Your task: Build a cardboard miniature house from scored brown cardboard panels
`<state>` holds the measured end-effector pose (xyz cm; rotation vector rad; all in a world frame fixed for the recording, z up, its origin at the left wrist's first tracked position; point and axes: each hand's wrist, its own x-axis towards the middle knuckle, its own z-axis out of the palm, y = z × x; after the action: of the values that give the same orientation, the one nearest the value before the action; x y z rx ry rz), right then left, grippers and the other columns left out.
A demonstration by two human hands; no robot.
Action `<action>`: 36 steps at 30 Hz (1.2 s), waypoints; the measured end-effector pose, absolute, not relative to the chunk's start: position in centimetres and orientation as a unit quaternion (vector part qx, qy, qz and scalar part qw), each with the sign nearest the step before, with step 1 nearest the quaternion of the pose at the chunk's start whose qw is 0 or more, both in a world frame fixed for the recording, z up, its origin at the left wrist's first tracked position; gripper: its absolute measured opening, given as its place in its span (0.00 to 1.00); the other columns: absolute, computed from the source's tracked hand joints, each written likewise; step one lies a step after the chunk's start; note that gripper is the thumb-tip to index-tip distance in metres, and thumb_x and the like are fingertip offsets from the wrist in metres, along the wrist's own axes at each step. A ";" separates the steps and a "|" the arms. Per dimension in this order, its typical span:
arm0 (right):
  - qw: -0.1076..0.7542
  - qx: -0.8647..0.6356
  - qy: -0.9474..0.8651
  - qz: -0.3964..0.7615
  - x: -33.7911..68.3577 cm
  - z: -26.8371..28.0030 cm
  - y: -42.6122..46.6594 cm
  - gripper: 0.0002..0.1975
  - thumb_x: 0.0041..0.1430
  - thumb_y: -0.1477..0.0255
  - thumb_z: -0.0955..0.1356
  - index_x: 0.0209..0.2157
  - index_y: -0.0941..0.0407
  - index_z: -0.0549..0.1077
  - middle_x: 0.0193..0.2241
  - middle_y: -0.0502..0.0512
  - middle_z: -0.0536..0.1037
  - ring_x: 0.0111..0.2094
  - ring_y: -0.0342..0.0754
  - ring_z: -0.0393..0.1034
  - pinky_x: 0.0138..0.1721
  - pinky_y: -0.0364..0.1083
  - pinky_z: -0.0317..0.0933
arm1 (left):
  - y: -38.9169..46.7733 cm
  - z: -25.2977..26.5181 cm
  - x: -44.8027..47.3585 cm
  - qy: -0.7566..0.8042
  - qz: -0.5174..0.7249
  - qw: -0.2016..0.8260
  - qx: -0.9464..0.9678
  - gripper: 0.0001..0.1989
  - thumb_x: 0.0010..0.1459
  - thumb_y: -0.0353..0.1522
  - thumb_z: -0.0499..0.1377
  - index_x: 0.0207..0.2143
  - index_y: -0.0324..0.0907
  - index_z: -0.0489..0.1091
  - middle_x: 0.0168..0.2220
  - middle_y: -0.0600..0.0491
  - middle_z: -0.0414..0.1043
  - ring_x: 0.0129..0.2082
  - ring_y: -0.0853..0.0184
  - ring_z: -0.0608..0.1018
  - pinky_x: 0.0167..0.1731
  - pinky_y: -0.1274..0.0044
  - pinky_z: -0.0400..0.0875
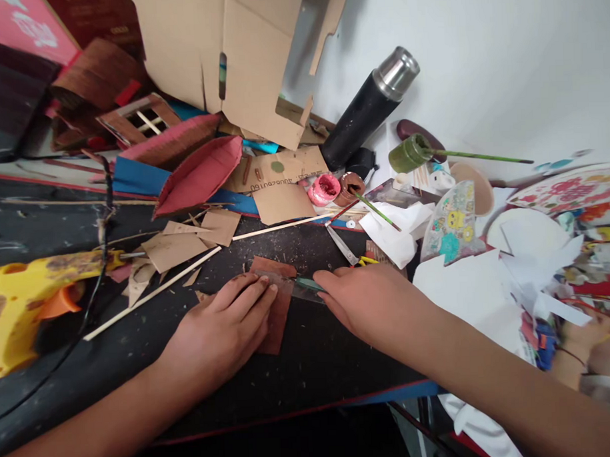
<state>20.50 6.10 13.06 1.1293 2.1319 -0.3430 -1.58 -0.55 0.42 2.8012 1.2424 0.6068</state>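
Observation:
A brown-painted piece of cardboard point(277, 325) lies on the black table with a clear ruler-like strip point(307, 294) across it. My left hand point(227, 321) rests over both, its fingers laid out flat near the strip's left end. In my right hand point(367, 299) is a slim green craft knife point(309, 283), gripped between thumb and fingers. The knife's tip points left and meets the cardboard by the strip's upper edge. My fingers hide most of its handle. Scissors point(343, 246) with yellow handles lie just beyond my right hand.
A yellow glue gun point(42, 297) and its cord lie at left, near cardboard scraps point(178, 246) and a wooden stick point(152, 294). Behind stand a red cardboard boat point(200, 175), paint jars point(324, 188) and a black flask point(361, 113). White paper point(467, 289) and another person's hand point(582, 339) are at right.

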 end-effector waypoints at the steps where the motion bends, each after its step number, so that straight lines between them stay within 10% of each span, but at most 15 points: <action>1: 0.346 0.435 0.821 -0.132 20.4 13.1 6.2 0.07 0.75 0.71 0.65 0.48 0.56 0.75 0.35 0.57 0.84 0.34 0.56 0.82 0.27 0.47 0.55 | -0.6 0.4 -1.6 0.398 0.195 0.008 0.896 0.20 0.73 0.27 0.48 0.54 0.33 0.79 0.49 0.44 0.84 0.53 0.53 0.80 0.42 0.68 0.80; 36: 0.309 0.454 0.827 -0.119 20.6 13.3 5.8 0.06 0.73 0.72 0.66 0.46 0.55 0.75 0.36 0.56 0.85 0.35 0.56 0.81 0.38 0.50 0.64 | -0.6 -0.1 -1.6 0.394 0.204 0.008 0.896 0.20 0.73 0.29 0.50 0.55 0.34 0.79 0.50 0.43 0.83 0.53 0.53 0.79 0.45 0.67 0.82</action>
<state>20.57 5.80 13.28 1.1998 2.1854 -0.3136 -1.58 -0.58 -0.08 2.8006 1.2328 0.6370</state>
